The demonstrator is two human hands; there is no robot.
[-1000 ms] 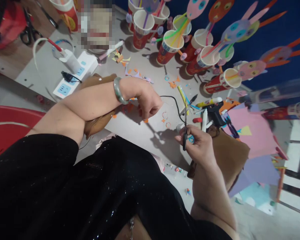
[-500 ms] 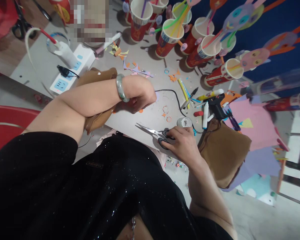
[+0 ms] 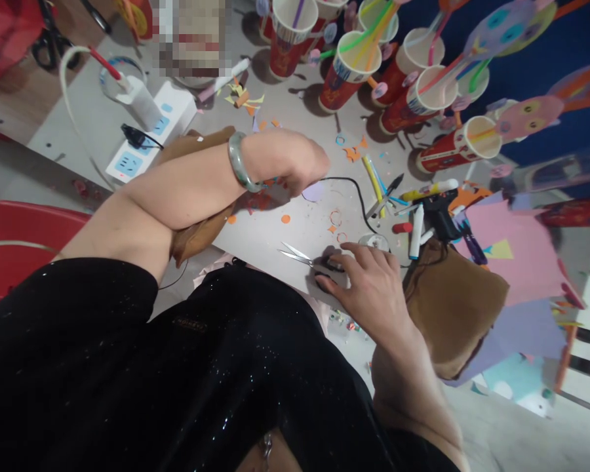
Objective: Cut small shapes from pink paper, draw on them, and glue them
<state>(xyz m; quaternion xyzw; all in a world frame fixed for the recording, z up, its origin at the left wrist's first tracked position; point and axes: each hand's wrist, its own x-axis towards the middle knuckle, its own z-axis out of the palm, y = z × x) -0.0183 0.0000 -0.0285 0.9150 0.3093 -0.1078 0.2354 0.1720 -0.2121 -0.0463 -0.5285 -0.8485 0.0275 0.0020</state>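
Note:
My left hand [image 3: 302,160], with a green bangle [image 3: 240,162] at the wrist, is bent over the table; its fingers curl under and are mostly hidden. Beside its fingertips lies a purple paper circle [image 3: 313,192]; I cannot tell whether they touch it. A pair of scissors [image 3: 299,257] rests on the table near the front edge, blades slightly apart and pointing left. Over its black handles spreads my right hand [image 3: 368,282], fingers apart, the thumb close to the lower loop. A roll of clear tape [image 3: 373,242] sits just behind that hand. Small orange paper circles [image 3: 286,219] lie between the hands.
Several red paper cups [image 3: 349,72] with straws and paper faces stand at the back. A black glue gun [image 3: 442,213], markers [image 3: 416,231] and coloured paper [image 3: 514,249] lie at right, by a brown cloth-like piece [image 3: 455,308]. A power strip [image 3: 152,134] is at left.
My right hand's fingers have spread and lifted from the scissors' handles; the scissors stay on the table. My left hand has shifted slightly right, and more of the purple circle shows.

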